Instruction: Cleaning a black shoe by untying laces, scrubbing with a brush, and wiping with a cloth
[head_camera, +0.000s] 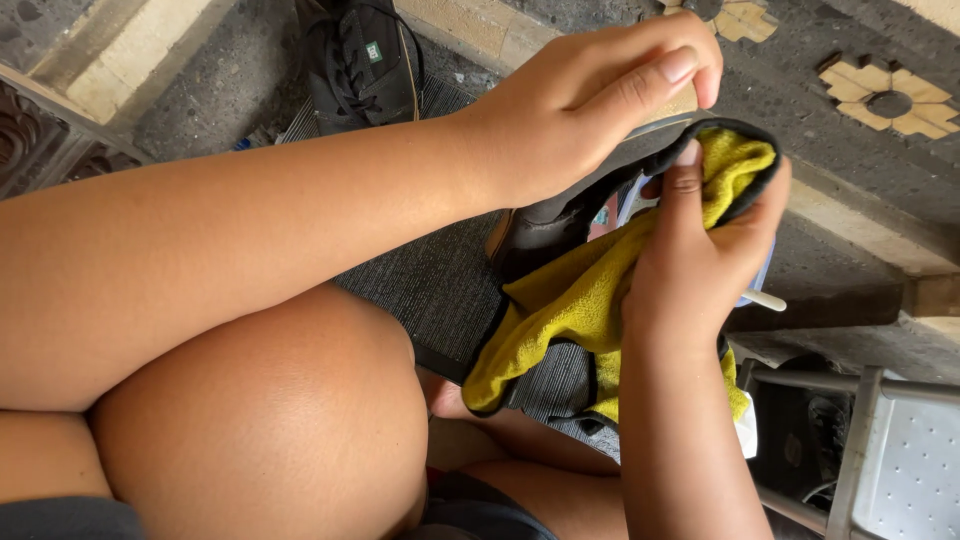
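From the head camera, looking down past a bare knee (270, 420), both hands meet at about one o'clock. The left hand (585, 105) is curled over a dark shoe (545, 235), fingers wrapped across its pale tan sole edge and thumb stretched along the top, gripping it firmly. The shoe looks like smooth black leather, slightly shiny at the rounded part that shows below the palm; most of it is hidden by the hand and cloth.

The right hand (700, 255) comes up from five o'clock, closed on a yellow microfibre cloth (575, 300) and pressing it against the shoe with the index finger laid straight up over the fabric. The cloth is fuzzy, with a dark stitched border, and hangs in soft folds toward six o'clock.

Under them lies a grey ribbed mat (440, 290). At eleven o'clock a black lace-up sneaker (360, 60) sits on its far edge. The floor is rough dark stone with cream flower-shaped tile insets (890, 100) at two o'clock. A perforated white metal frame (895, 460) stands at four o'clock.
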